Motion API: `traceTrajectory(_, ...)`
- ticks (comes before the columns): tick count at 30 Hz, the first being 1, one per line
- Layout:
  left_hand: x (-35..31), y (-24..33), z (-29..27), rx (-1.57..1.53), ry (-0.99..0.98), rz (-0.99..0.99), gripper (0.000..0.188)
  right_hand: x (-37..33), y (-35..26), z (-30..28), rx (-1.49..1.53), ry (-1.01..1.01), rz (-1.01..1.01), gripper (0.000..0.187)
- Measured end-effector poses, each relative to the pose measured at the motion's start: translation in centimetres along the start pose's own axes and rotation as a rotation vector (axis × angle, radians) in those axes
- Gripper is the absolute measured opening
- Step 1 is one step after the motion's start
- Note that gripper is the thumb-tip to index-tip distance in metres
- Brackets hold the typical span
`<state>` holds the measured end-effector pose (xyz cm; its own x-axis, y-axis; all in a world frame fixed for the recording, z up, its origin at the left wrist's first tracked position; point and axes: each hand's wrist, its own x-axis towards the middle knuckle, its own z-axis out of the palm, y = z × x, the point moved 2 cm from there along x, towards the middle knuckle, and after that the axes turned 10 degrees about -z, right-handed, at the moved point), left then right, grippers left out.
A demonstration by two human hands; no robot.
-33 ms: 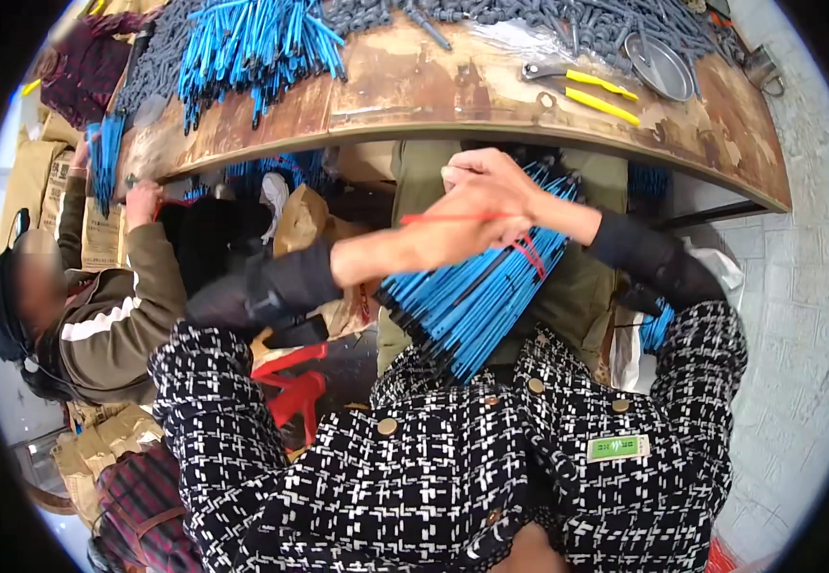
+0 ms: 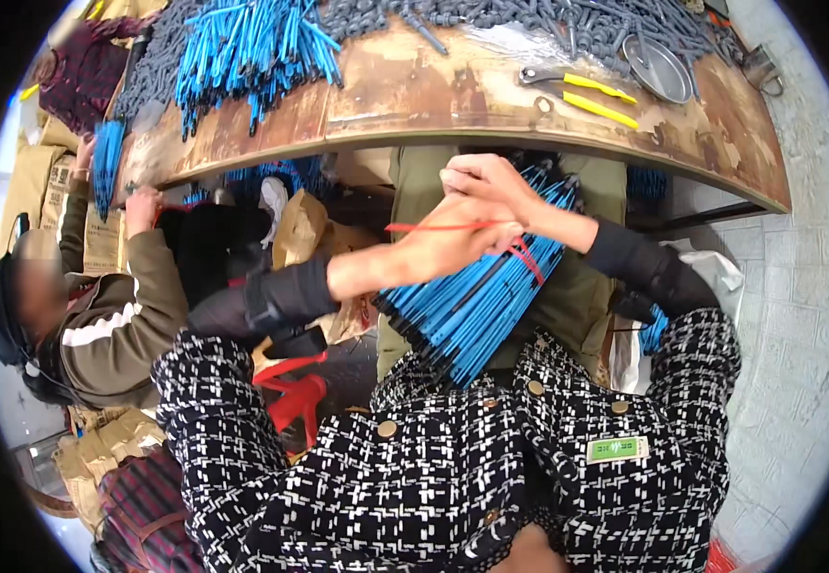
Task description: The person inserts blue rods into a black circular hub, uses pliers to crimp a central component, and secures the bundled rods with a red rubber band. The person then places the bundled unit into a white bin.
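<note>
A bundle of thin blue rods with black ends (image 2: 476,320) lies slanted across my lap, with a red plastic tie (image 2: 527,258) around it. My left hand (image 2: 457,229) is closed on top of the bundle, fingers pinched at the tie. A loose red end sticks out leftward across this hand. Crossing just above it, my right hand (image 2: 491,180) is closed with its fingers bent in. What the right fingers hold, if anything, is hidden. The hands touch and cover the bundle's upper left part.
On the wooden table (image 2: 386,105) lie yellow-handled pliers (image 2: 600,100), a round metal dish (image 2: 658,69), blue rods (image 2: 252,57) and a heap of grey parts (image 2: 567,24). At left, a co-worker (image 2: 114,325) holds a blue bundle (image 2: 107,162). A red stool (image 2: 295,396) stands low beside me.
The tie's loose red end has shifted slightly left and looks sharper. My hands have moved very little. The co-worker's blue bundle has shifted slightly.
</note>
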<state>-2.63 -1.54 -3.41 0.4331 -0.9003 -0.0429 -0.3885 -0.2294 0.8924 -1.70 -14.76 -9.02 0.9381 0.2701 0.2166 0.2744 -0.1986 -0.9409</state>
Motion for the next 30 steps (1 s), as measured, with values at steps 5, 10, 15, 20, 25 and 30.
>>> traceTrajectory(5,-1.9,-0.5,0.7,-0.298,0.086,-0.367,0.021,-0.1,-1.0,1.1,-0.151,0.164,-0.096,0.035)
traceTrajectory(10,-2.4,-0.1,0.5,0.212,0.000,0.077,0.012,-1.7,-2.1,1.4,0.025,0.166,-0.048,0.034)
traceTrajectory(15,1.0,2.0,0.0,-0.031,-0.396,0.135,0.018,-2.4,-1.3,0.0,0.826,0.092,0.231,0.031)
traceTrajectory(20,-0.3,-1.5,0.4,-0.567,-0.529,-0.129,0.031,-3.6,-1.9,0.2,1.008,0.251,0.312,0.026)
traceTrajectory(25,-1.2,-2.5,1.6,-0.858,-0.256,-0.149,0.035,-6.0,-2.9,-0.7,0.960,0.393,0.365,0.023)
traceTrajectory(30,-2.0,-4.2,3.0,-1.123,-0.048,-0.108,0.036,-8.1,-4.6,-0.4,0.910,0.403,0.342,0.026)
